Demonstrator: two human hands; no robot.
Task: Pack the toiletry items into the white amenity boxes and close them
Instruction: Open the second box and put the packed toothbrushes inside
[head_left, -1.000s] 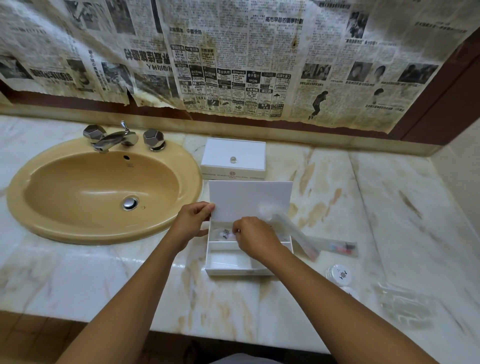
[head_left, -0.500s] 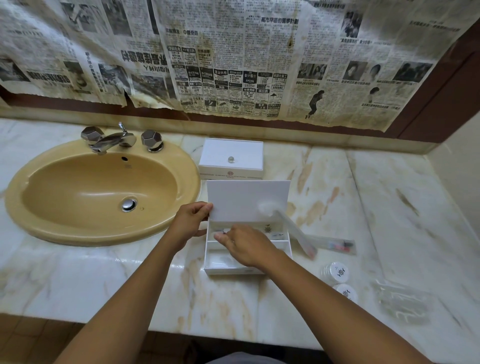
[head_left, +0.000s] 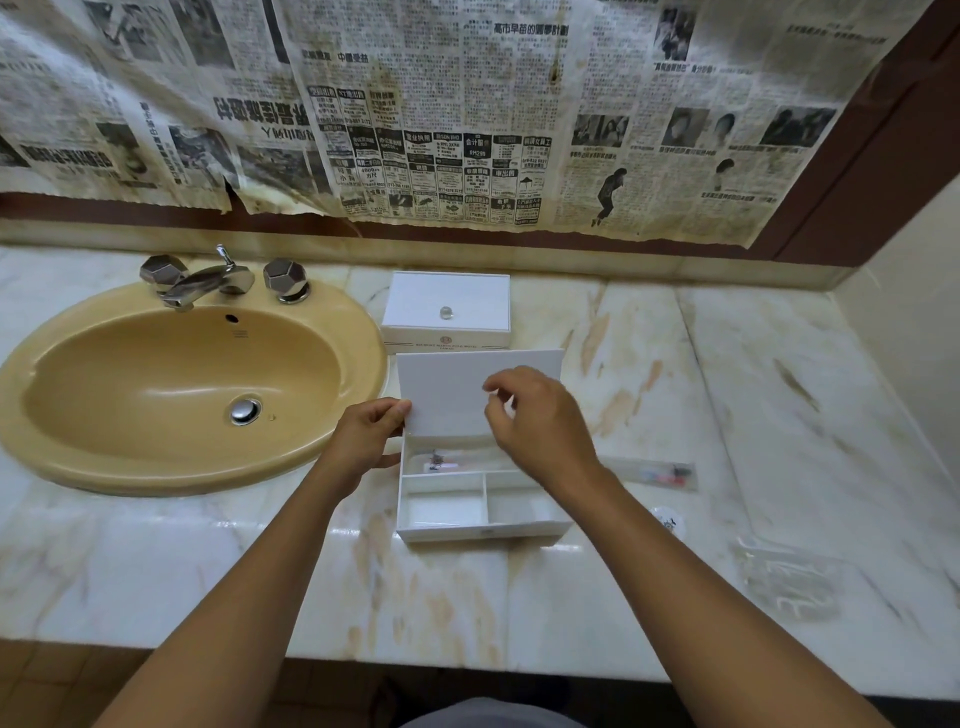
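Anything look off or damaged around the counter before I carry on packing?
Only the newspaper covering the wall: stained, with its lower edge torn above the tap. The open box and closed box sit square.

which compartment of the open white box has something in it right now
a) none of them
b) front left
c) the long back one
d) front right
c: a clear packet lies in the long back compartment of the open box, just under the raised lid that the left hand holds at its edge; the two front compartments show only bare white floor.
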